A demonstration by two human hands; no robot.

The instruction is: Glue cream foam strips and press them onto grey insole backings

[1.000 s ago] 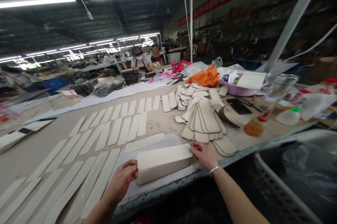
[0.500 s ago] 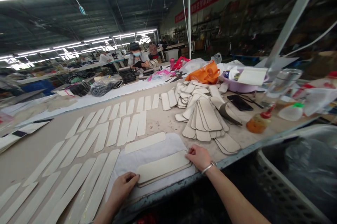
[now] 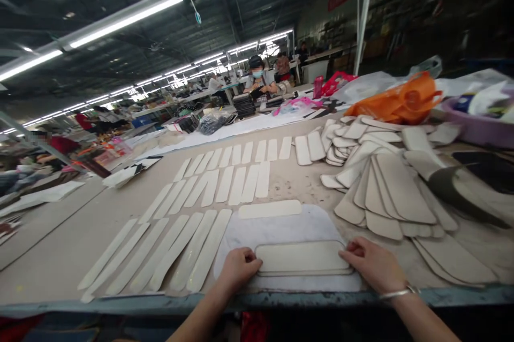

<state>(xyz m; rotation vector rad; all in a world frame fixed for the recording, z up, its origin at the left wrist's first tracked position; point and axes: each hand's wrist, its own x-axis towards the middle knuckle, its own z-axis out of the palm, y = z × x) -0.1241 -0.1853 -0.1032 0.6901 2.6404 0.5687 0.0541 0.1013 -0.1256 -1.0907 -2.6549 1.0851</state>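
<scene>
A cream rounded-end panel [image 3: 303,256] lies lengthwise in front of me, directly over another panel of like shape whose rim shows along the near side. My left hand [image 3: 240,268] pinches its left end between thumb and fingers. At the opposite end, my right hand [image 3: 373,266] grips the corner the same way. Under them is a white cloth [image 3: 281,227]. A single cream strip [image 3: 270,209] rests across the cloth's far edge. Whether my fingertips hold one layer or both, I cannot tell.
Several cream strips [image 3: 209,248] lie in rows to the left. A fanned heap of panels [image 3: 397,192] covers the right side, near an orange bag [image 3: 401,101] and a purple basin [image 3: 477,122]. The table's blue edge [image 3: 289,299] runs close below my wrists. A co-worker [image 3: 259,85] sits opposite.
My view has swung left and levelled, so the table's contents appear farther right. Both hands stay at the ends of the panel, which now lines up more closely with the one beneath.
</scene>
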